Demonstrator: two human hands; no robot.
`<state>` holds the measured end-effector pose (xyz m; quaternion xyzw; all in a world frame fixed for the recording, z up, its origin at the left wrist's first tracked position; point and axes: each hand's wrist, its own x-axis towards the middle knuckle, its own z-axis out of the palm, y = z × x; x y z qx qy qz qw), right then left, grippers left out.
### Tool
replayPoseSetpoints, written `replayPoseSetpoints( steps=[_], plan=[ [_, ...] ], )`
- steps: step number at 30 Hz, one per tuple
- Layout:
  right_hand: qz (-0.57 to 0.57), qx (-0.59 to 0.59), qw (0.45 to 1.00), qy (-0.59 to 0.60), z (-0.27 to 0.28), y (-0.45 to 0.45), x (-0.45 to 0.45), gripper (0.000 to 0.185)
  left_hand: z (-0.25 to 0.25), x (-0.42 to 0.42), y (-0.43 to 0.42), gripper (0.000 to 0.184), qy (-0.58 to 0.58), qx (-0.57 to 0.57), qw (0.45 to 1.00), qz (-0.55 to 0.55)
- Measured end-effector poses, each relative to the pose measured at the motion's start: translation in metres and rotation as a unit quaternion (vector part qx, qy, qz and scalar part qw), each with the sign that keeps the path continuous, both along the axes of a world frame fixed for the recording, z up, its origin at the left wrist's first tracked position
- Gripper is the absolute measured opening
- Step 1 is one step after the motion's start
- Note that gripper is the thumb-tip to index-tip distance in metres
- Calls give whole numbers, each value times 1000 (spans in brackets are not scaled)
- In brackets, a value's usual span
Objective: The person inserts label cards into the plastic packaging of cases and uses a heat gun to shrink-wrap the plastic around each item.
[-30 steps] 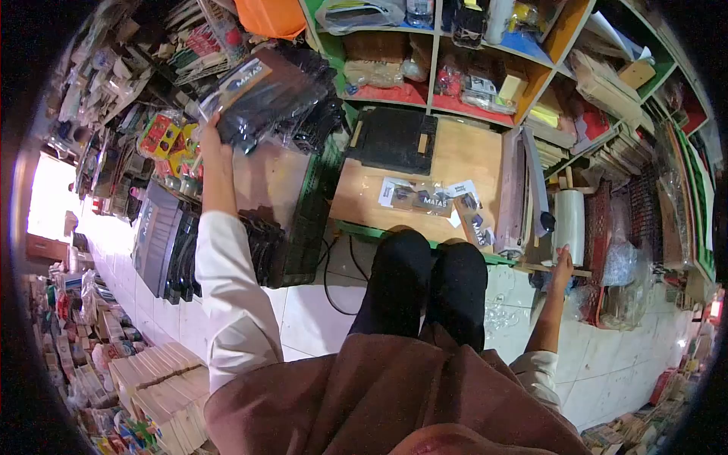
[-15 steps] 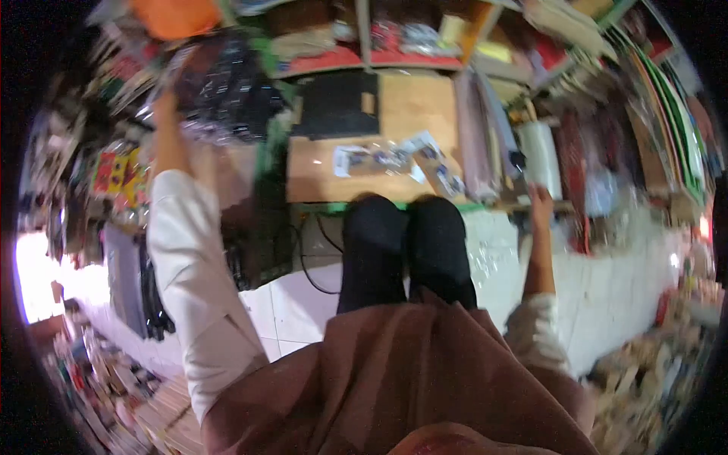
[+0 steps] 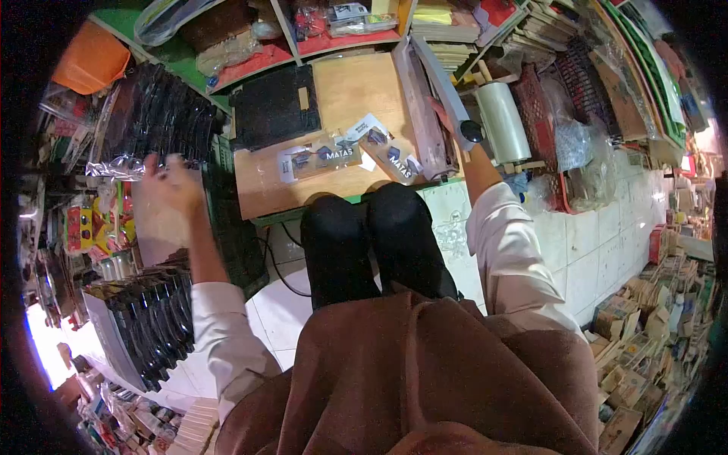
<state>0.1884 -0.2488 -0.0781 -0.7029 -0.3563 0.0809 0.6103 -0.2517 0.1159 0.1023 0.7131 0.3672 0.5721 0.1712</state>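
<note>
My left hand (image 3: 173,184) is blurred, its fingers apart, in front of a stack of shiny black plastic-wrapped packs (image 3: 163,114). Nothing shows in it. My right hand (image 3: 473,158) is around the long grey lever (image 3: 438,80) of what looks like a bag sealer, partly hidden behind it. A black knob (image 3: 472,132) sits at the lever's near end. Below the lever lies the sealer's long body (image 3: 422,121). On the wooden table (image 3: 353,83) are clear packets printed MATAS (image 3: 322,157), (image 3: 390,155) and a flat black panel (image 3: 273,108).
Shelves with red lining (image 3: 349,39) rise behind the table. To the right stands a roll of clear plastic film (image 3: 503,121), beside a red basket (image 3: 537,121). An orange item (image 3: 91,57) is at upper left. More black packs (image 3: 155,318) stand at lower left.
My left hand has drawn back from the black packs towards me. My right hand has moved from near the film roll to the sealer's lever. The view has shifted and sharpened.
</note>
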Motion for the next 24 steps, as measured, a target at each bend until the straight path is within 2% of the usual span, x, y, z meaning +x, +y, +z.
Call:
replayPoseSetpoints(
  steps=[1,3,4,5,6,7,8,9,10,11,13,15,16,17,19,20,21,23,24],
  plan=[
    [26,52,997,48,-11,-1,4,51,-46,3,5,43,19,-81,996,-41],
    [75,151,975,147,-27,-7,3,46,-84,14,-5,46,152,7,985,-77],
    [36,76,990,113,-22,-15,-4,43,-127,11,13,46,130,-32,985,-112],
    [1,-2,997,80,-15,-22,-13,41,-180,11,37,45,73,-119,980,-143],
    [-92,-202,974,-42,7,-42,-40,37,-232,11,60,45,7,-202,966,-163],
    [-99,-196,973,-69,19,-64,-61,31,-231,14,60,47,-16,-333,928,-163],
    [-120,-228,966,-20,56,-79,-102,29,-230,17,60,48,-42,-457,876,-147],
    [-107,-229,967,5,60,-98,-121,28,-197,30,40,52,6,-580,806,-117],
    [-123,-257,958,-43,65,-117,-143,26,-204,25,47,54,75,-537,836,-81],
    [-135,-180,974,23,64,-133,-165,25,-225,28,60,57,145,-492,857,-46],
    [-150,-190,970,-32,60,-166,-193,21,-278,34,87,66,285,-398,872,18],
    [-185,-200,961,49,87,-157,-225,15,-319,20,118,60,331,-375,863,-66],
    [-155,-174,972,26,92,-146,-232,14,-314,17,122,58,354,-361,856,-110],
    [-127,-146,981,4,96,-131,-240,14,-309,14,123,55,329,-412,843,-106],
    [-52,-135,988,61,117,-82,-254,14,-244,17,90,50,273,-510,810,-96],
    [-26,-130,985,114,124,-55,-262,14,-224,20,76,36,220,-496,836,-82],
    [-1,-126,978,167,129,-29,-269,14,-217,19,78,31,122,-551,819,-105],
    [77,-99,959,253,102,19,-277,20,-208,20,80,23,-77,-640,749,-151],
    [95,-88,922,364,95,46,-285,26,-174,26,62,19,-98,-651,736,-161]
  ],
)
